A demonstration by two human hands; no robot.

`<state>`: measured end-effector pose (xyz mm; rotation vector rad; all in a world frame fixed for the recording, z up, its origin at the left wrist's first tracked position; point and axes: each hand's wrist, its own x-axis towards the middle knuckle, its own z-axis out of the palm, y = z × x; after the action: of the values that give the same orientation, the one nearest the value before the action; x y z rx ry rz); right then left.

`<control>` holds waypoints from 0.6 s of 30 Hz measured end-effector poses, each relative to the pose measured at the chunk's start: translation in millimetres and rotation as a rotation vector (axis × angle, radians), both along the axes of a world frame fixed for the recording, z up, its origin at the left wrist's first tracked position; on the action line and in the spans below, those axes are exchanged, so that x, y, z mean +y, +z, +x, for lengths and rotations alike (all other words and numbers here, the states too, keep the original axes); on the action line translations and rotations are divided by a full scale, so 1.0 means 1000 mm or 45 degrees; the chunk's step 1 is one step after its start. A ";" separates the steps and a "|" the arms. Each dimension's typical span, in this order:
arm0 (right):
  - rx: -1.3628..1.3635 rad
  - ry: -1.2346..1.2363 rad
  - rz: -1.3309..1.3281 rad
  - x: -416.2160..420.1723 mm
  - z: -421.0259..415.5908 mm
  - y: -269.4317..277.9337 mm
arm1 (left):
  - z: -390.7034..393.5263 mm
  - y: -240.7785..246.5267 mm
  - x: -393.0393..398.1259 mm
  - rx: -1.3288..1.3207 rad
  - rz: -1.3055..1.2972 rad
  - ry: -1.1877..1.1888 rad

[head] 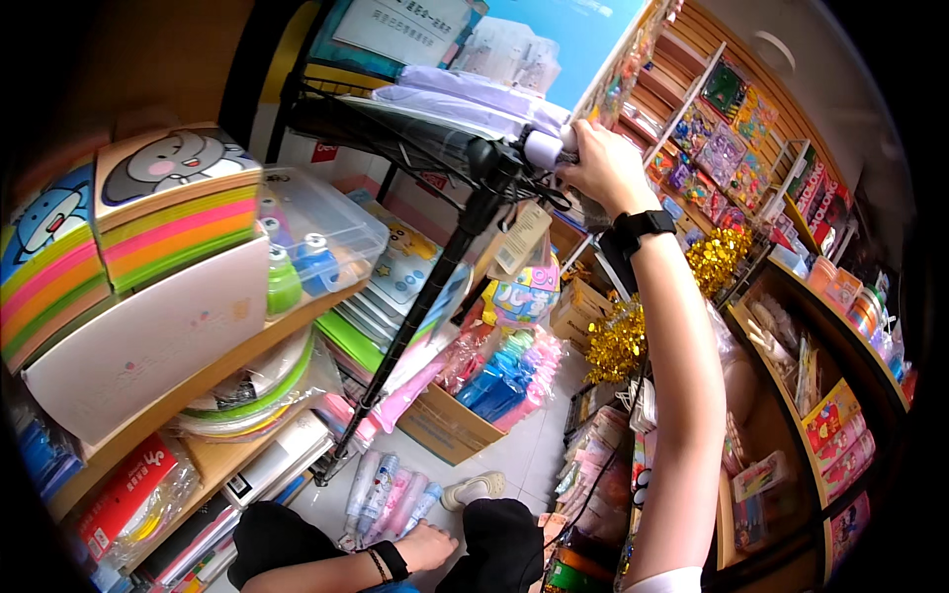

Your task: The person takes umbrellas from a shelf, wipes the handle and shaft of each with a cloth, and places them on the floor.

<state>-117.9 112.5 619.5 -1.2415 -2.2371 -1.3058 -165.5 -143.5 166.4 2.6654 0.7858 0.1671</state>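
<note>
My right hand is raised at the corner of a black wire shelf rack. Its fingers close around a pale cylinder in white and lavender, whose far part is hidden by the hand. Close by on the shelf lie lavender plastic-wrapped packs. Low between my knees, my left hand hangs with loosely bent fingers and no object visible in it. Just beyond it, several slim tubular packages in white, blue and pink, possibly folded umbrellas, lie side by side on the floor.
Left, a wooden shelf bears coloured paper blocks and a clear plastic box. A cardboard carton of wrapped goods stands on the floor. Gold tinsel and a stocked shelf unit are at right. Black cables dangle from the rack.
</note>
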 end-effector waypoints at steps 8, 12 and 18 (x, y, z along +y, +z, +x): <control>-0.274 -0.011 0.370 0.031 0.009 -0.001 | -0.005 0.000 0.006 0.089 -0.064 0.071; -0.129 0.036 0.366 0.014 0.030 -0.009 | -0.012 -0.004 0.015 0.060 -0.110 0.150; 0.622 0.180 0.075 -0.031 0.087 -0.067 | -0.016 0.011 0.024 -0.014 0.090 0.266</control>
<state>-30.8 81.9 553.0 -1.1993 -1.8839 -0.8903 -181.9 -119.2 177.3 2.6400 1.0733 0.2669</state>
